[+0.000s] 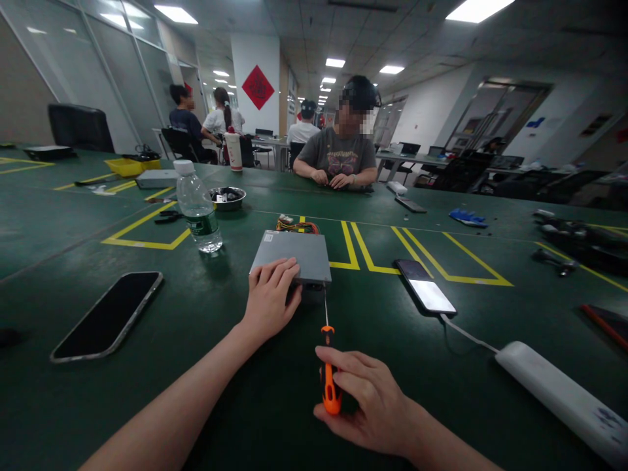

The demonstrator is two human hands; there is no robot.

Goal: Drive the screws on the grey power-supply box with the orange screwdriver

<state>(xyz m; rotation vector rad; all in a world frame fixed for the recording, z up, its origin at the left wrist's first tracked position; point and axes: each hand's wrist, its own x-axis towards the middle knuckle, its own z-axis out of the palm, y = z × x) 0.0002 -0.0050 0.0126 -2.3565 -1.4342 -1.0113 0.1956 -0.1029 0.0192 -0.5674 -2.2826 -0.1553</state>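
Left hand (271,297) flat on top of grey metal box (294,254), thumb at its near edge. Right hand (367,396) holds orange-and-black screwdriver (330,386), tip at the box's near right corner. Coloured wires (297,227) at box's far side. Green desk (235,405) marked with yellow tape. Left: water bottle (199,212), dark-screened phone (108,317). Right: lit phone (426,288), cable (468,336) running to white power strip (559,399). Person in grey shirt (338,154) across desk.

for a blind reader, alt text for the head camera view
The right hand points an orange screwdriver at the near edge of a gray metal box, while the left hand rests on top. Around them on the green table are phones, a clear bottle and a metal bowl.
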